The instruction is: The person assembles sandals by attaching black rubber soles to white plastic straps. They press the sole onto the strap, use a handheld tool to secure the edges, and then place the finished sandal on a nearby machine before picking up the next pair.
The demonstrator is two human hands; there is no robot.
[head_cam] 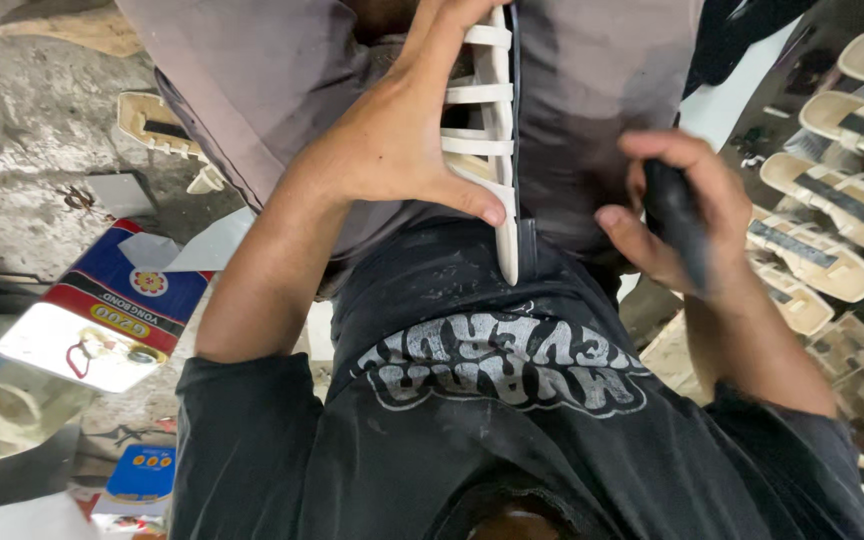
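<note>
Entry, head view, looking straight down my own torso and lap.

Item 1. Cream strapped sandal (492, 130): stood on edge against my lap, sole edge toward the right, its row of pale straps facing left. The lower tip sits just above the hem of my black printed shirt (497, 365).

Item 2. Left hand (397, 140): spread over the strap side of the sandal, fingers running up past the top of the frame, thumb pressed near the lower end. Left grip is clamped on the sandal, bracing it against my grey trousers (272, 70). Forearm comes in at a slant from the lower left, wrist bent back.

Item 3. Right hand (682, 215): curled into a fist around a dark tool handle (677, 220). The working end is hidden or blurred, so I cannot say what kind of tool it is. Right grip is wrapped tight on that handle, just beside the sandal's sole edge but not touching it. Forearm enters from the lower right.

Item 4. Step in hand, as I judge it: working along the sole edge, with the sandal steadied. The next move calls for a firm left hold and the tool brought squarely to the edge.

Item 5. Surroundings: finished sandals (832, 200) in rows at right; a red and blue adhesive tin (102, 310) on the concrete floor (22, 150) at left.
</note>
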